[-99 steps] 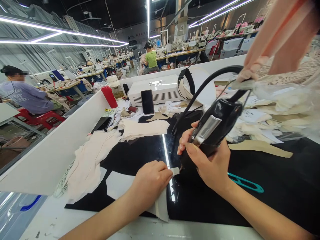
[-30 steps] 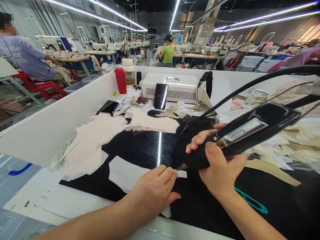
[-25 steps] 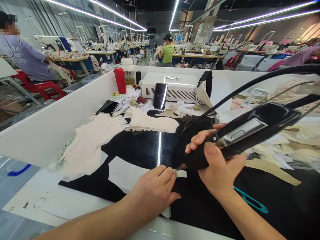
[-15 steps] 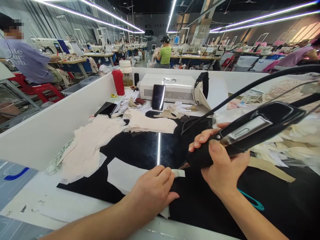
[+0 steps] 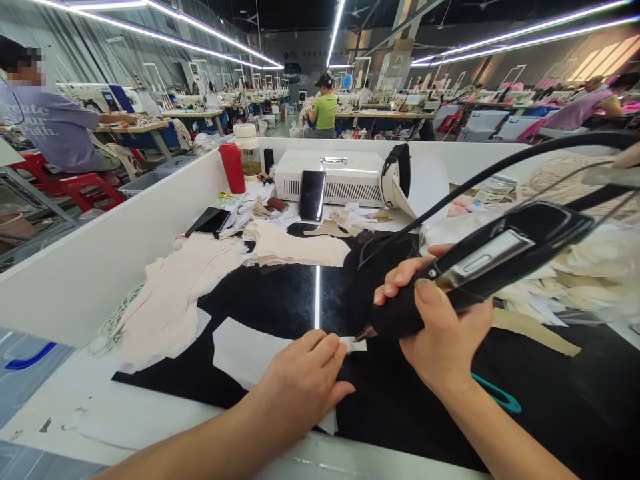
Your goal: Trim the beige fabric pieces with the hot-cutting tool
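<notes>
My left hand (image 5: 309, 373) presses down on a curved white fabric piece (image 5: 245, 347), its fingers together and the thumb out to the side. A short pale end (image 5: 359, 345) sticks out past the fingertips. In my right hand (image 5: 445, 333) is a black corded handheld tool (image 5: 405, 312) with a silver lever, held tilted. Its thin metal tip points down at the pale end; whether it touches is hard to tell. Both lie over a shiny black board (image 5: 260, 293). My left hand hides the middle of the white piece.
Pale pink fabric pieces (image 5: 175, 293) lie at the left, with another stack (image 5: 300, 245) behind. A white vented box (image 5: 330, 177), a phone (image 5: 312, 195) and a red cup (image 5: 233, 168) stand at the back. Fabric scraps (image 5: 575, 273) and a teal loop (image 5: 500, 397) lie right.
The tool's tip has come down slightly, closer to the pale end by my left fingertips. The whole view has shifted a little; my left hand keeps its hold.
</notes>
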Demonstrator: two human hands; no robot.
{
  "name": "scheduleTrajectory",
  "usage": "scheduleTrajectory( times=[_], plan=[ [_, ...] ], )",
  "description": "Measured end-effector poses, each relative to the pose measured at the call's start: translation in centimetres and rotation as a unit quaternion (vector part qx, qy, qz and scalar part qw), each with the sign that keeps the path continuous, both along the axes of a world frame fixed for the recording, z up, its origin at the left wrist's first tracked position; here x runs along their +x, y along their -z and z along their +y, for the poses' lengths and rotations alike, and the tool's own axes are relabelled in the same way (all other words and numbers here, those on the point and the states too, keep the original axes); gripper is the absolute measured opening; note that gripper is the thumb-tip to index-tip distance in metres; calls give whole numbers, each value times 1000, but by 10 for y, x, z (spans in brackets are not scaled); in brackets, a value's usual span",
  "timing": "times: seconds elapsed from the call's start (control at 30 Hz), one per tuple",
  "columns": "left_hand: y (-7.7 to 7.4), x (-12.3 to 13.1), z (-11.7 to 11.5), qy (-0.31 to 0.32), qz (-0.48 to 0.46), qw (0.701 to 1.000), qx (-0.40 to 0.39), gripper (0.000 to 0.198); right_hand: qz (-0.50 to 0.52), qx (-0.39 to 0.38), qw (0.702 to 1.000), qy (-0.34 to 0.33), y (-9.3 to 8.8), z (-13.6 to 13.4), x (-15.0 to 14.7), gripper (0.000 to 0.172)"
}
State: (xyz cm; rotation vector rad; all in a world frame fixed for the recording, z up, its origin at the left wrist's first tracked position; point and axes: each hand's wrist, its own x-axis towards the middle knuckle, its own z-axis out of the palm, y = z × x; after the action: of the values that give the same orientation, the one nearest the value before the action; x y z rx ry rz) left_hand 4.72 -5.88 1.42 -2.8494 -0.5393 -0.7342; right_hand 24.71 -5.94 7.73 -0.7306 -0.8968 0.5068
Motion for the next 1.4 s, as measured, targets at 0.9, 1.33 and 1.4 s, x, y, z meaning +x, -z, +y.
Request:
scheduleTrajectory(
  times=[0.9,1.33,1.4],
  plan=[
    [3,-1,1,3,19,1000,6,30,-25,-11,1000,11,7,-9,2,43],
    [-19,-33,-14,-51,6,975,-215,50,-38,-17,999,26,1,-30,0,43],
    [-19,-34,-13,-44,21,972,-231,52,-34,-21,999,22,1,-35,-2,43]
  ],
)
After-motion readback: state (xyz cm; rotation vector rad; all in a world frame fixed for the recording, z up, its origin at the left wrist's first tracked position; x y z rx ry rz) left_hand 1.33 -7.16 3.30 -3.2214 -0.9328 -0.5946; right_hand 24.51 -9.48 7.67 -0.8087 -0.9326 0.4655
